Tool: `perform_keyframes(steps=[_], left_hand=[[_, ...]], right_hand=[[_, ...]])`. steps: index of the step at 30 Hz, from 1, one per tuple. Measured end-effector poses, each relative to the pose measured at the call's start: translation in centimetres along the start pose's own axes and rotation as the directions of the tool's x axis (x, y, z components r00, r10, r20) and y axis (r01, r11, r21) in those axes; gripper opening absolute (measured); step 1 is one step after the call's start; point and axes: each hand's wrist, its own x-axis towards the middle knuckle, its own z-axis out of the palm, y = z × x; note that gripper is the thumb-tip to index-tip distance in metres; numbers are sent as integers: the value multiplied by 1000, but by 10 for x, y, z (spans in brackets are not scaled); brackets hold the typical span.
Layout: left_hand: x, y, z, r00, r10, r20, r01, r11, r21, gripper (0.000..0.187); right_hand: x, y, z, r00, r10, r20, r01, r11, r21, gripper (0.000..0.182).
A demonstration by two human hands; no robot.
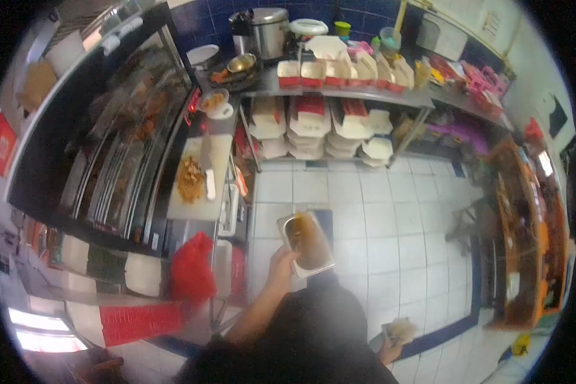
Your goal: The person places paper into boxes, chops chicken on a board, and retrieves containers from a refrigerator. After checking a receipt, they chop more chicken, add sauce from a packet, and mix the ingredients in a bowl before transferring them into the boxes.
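Note:
My left hand grips the near left edge of a rectangular metal pan holding brownish food, carried at chest height over the white tiled floor. My right hand hangs low at my right side and holds a small crumpled light-coloured thing, too blurred to identify. My dark top fills the bottom middle of the view.
A glass display case with fried food runs along the left. Beside it lies a white cutting board with chopped food and a knife. A steel shelf table at the back carries open takeaway boxes and a large pot. A red bag hangs lower left.

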Motion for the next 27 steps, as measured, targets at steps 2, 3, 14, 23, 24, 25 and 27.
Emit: perform_keyframes(steps=[2, 3, 14, 23, 24, 25, 27], left_hand=[[23, 17, 9, 990, 96, -105, -100, 994, -32, 36], [34, 22, 10, 966, 163, -202, -181, 981, -71, 37], [182, 114, -26, 717, 318, -620, -572, 777, -262, 14], [216, 170, -80, 225, 251, -941, -750, 661, -3, 17], [201, 142, -116, 232, 314, -921, -736, 676, 46, 14], [182, 117, -154, 239, 377, -895, -722, 685, 95, 12], [153, 127, -170, 103, 456, -884, -657, 699, 284, 12]], right_hand=[[98, -45, 30, 993, -97, 69, 92, 993, 74, 39], [158, -82, 53, 973, -194, 122, 172, 970, 169, 40], [405, -474, 301, 629, -715, 306, 544, 686, 484, 23], [336, -718, 492, 21, -906, 423, 447, 387, 807, 31], [325, -748, 510, -110, -905, 412, 456, 322, 829, 31], [313, -778, 529, -240, -888, 392, 454, 254, 854, 32], [285, -822, 574, -412, -874, 257, 373, 96, 923, 33]])
